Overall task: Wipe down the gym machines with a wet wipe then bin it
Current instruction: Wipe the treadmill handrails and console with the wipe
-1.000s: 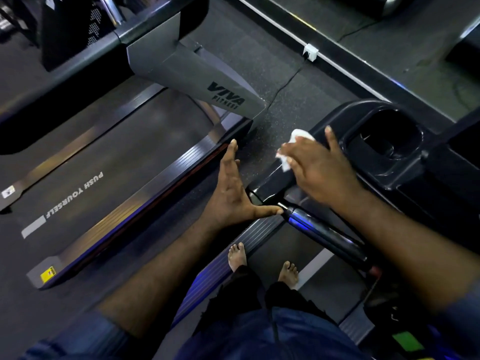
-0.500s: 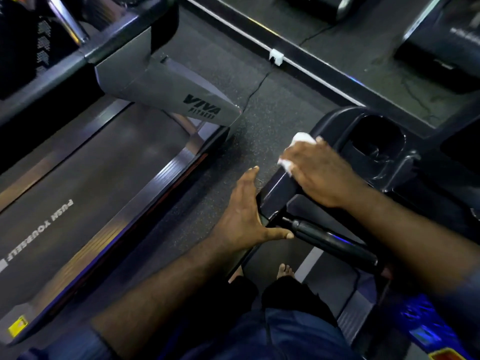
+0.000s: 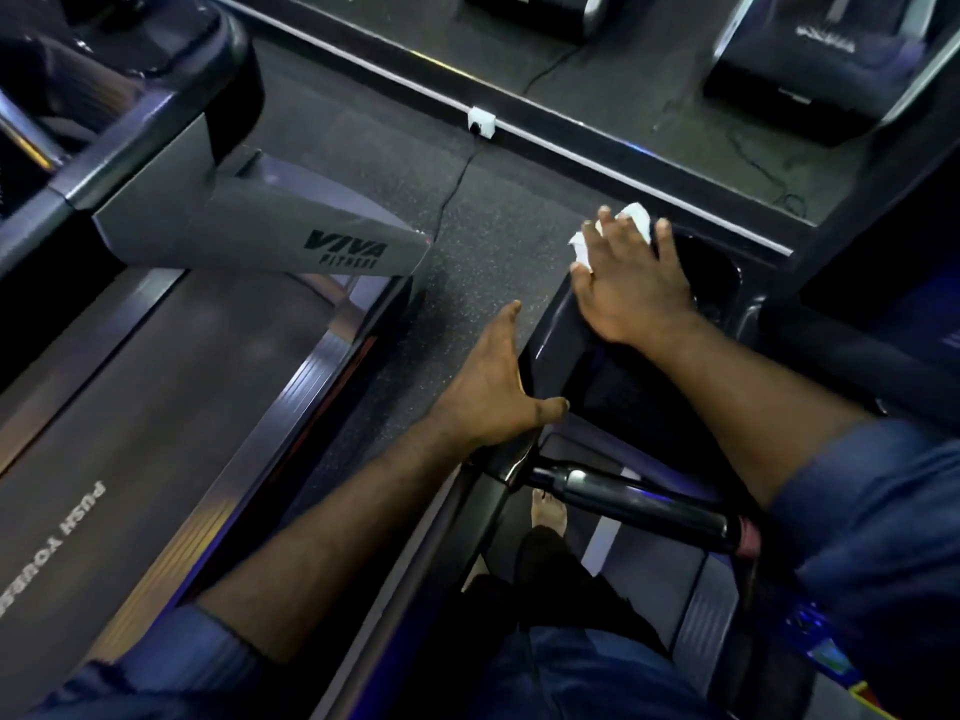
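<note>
The person stands on a treadmill, bent over its dark treadmill console. The right hand lies flat on the console's far left corner, fingers spread and fairly straight, pressing the white wet wipe down; the wipe pokes out past the fingertips and at the left side of the hand. The round cup holder sits just beside that hand. The left hand holds nothing: its straight fingers lie along the console's left edge, and the thumb reaches over onto the top. Below it a black handlebar juts out, with 1 bare foot beneath. A neighbouring treadmill marked VIVA stands across a strip of speckled floor.
</note>
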`<act>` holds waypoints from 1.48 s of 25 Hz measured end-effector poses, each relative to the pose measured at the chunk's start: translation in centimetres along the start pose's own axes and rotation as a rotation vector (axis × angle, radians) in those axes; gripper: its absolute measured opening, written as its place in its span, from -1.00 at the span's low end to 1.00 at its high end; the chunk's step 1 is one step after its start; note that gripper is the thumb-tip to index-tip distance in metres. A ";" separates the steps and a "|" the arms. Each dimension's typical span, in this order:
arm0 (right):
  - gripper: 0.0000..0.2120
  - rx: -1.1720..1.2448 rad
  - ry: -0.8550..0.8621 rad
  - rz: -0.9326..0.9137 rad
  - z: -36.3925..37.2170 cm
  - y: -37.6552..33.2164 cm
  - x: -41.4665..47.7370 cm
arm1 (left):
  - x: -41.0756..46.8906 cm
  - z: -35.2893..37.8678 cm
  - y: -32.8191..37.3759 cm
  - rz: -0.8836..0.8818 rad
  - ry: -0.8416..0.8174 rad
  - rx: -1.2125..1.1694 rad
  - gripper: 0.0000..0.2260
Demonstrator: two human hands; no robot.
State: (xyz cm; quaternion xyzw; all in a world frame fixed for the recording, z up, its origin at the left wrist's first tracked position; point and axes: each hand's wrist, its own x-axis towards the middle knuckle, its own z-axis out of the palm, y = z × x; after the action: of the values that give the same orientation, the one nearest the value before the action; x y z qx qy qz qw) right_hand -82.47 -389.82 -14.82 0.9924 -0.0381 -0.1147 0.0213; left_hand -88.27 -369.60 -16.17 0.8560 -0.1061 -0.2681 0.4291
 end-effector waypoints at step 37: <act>-0.07 0.211 -0.045 0.086 1.2 -4.3 -6.1 | 1.7 -0.3 1.4 -0.041 -0.132 0.073 -0.37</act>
State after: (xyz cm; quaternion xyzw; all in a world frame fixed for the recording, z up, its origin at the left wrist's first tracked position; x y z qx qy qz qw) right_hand -88.33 -385.05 -14.86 0.9838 -0.0929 -0.1313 -0.0790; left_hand -86.57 -370.97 -15.54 0.8534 -0.1263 -0.3289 0.3842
